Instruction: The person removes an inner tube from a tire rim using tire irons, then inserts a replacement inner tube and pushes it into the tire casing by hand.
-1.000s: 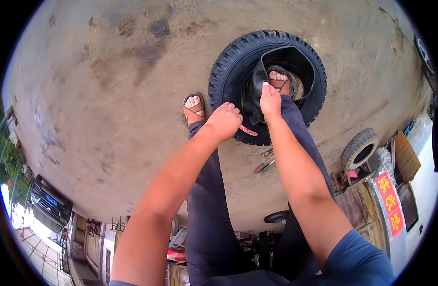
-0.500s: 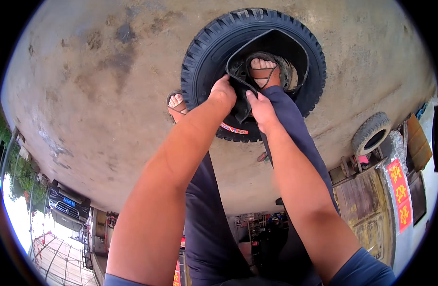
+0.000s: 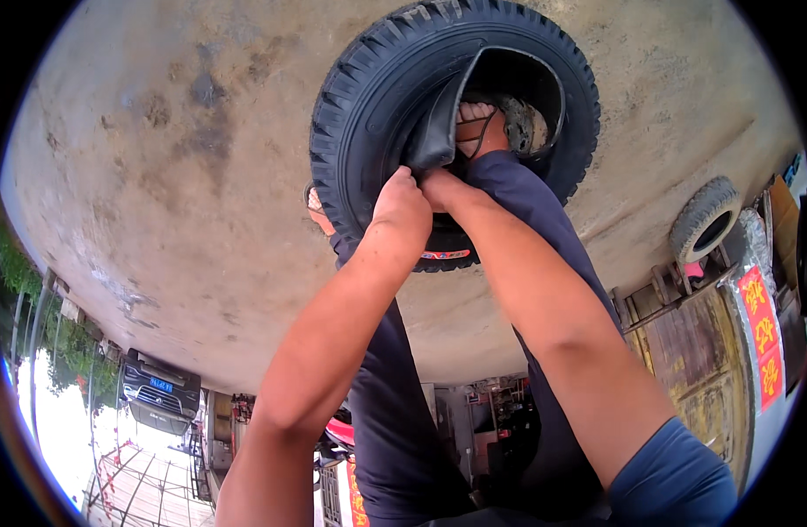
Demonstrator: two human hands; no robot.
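Note:
A large black tyre (image 3: 355, 145) with chunky tread lies on its side on the ground. A curved black rubber flap (image 3: 439, 132) stands up inside its opening, bent into a loop around my sandalled right foot. My left hand (image 3: 403, 204) is closed at the near left end of the flap, pinching its lower edge. Beside it, my right hand (image 3: 442, 188) reaches into the opening below the flap, touching it; its fingers are hidden. Part of a metal rim (image 3: 533, 132) shows beside the foot. My left foot (image 3: 317, 211) stands outside, against the tyre.
Stained concrete ground (image 3: 158, 193) spreads around the tyre. Another tyre (image 3: 706, 220) stands at the right, near a yellowish wooden panel (image 3: 693, 360) and a red banner (image 3: 762, 334). A dark car (image 3: 162, 391) is parked at the lower left.
The flap's near part has folded over and shifted left. My right hand has moved left and down into the opening, close to my left hand, which has dropped slightly. The view has shifted a little.

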